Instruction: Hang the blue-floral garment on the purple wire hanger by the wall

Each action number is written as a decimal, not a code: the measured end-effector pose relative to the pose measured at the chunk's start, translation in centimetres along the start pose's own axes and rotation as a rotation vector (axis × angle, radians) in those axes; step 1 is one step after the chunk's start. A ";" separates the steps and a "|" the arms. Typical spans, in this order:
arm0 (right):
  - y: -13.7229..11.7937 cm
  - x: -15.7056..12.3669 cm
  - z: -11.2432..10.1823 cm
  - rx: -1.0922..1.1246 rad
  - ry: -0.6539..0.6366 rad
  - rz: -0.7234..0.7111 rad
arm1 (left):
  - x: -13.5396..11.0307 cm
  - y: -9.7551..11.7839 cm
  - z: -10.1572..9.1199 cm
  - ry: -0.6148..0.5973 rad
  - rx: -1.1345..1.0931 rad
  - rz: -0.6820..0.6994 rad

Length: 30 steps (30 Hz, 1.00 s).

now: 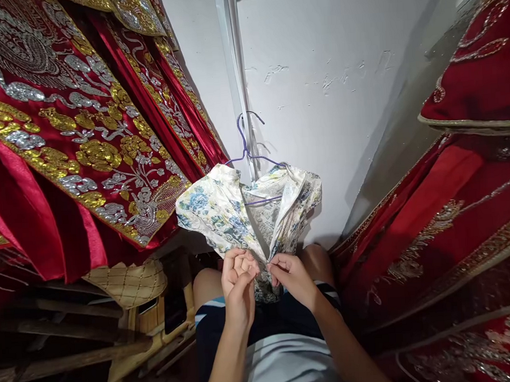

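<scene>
Head view: floral blouse (213, 208) hangs on a purple wire hanger (244, 142) hooked at the wall pipe (237, 65), which likely carries its weight and frees both hands. Left hand (238, 281) fingers clamp the left front edge. Right hand (294, 279) fingers pinch the right edge, low at the opening. Red embroidered robes (83, 138) hang on either side.

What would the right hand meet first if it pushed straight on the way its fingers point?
The floral garment, whose front edge the right hand already pinches; just beyond, probably the left hand, though depth is unclear.
</scene>
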State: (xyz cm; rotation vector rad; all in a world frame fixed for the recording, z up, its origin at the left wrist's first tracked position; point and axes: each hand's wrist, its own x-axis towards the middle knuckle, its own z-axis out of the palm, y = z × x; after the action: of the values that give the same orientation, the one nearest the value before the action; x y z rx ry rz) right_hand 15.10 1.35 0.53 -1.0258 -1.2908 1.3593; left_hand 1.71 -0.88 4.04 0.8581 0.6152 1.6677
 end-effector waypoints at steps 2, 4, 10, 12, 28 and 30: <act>0.1 0.0 0.2 0.005 0.006 0.003 | -0.1 0.2 -0.1 -0.006 0.019 0.006; 0.1 0.1 0.2 0.008 0.003 0.006 | -0.2 0.3 -0.1 -0.006 0.037 0.018; 0.2 0.0 0.0 -0.005 0.004 0.005 | -0.4 0.4 0.0 0.015 0.031 0.056; 0.2 -0.1 0.0 -0.001 0.003 0.004 | -0.4 0.4 0.0 0.011 0.037 0.056; 0.3 -0.1 -0.1 -0.012 -0.020 0.004 | -0.5 0.5 0.1 0.006 0.000 0.107; 0.3 -0.1 -0.1 -0.011 -0.019 0.006 | -0.5 0.5 0.1 0.012 -0.001 0.114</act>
State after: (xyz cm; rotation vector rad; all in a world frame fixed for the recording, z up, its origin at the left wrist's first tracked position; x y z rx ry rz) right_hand 15.17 1.31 0.19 -1.0266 -1.3116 1.3709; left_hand 1.54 -1.52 4.40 0.8972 0.5826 1.7764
